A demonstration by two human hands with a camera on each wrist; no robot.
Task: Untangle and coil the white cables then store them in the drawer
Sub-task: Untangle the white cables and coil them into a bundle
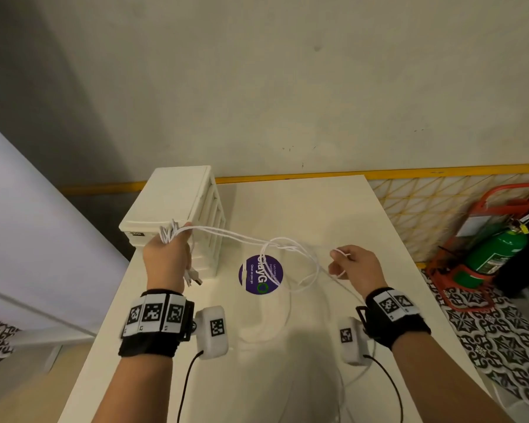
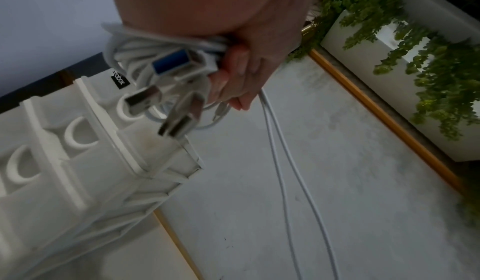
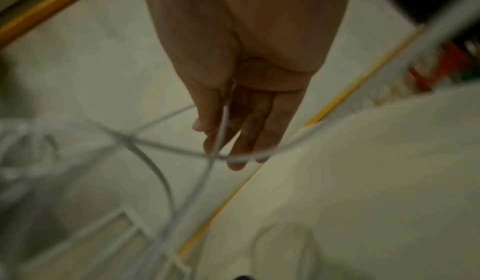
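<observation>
My left hand [image 1: 168, 254] grips a coiled bunch of white cables [image 2: 145, 58] in front of the white drawer unit [image 1: 177, 206]. Several USB plugs [image 2: 179, 120] hang from the fist. Two strands [image 1: 235, 235] run from it across to a loose tangle [image 1: 290, 261] above the table. My right hand [image 1: 348, 262] is raised at the right and pinches a white cable strand [image 3: 221, 132] between thumb and fingers; more cable trails down past that wrist. The drawers of the unit [image 2: 64, 140] look closed.
The white table [image 1: 318, 209] carries a round purple sticker [image 1: 260, 274] at its middle. A green fire extinguisher [image 1: 495, 248] in a red stand sits on the patterned floor to the right. A wall and a yellow rail [image 1: 379, 173] run behind the table.
</observation>
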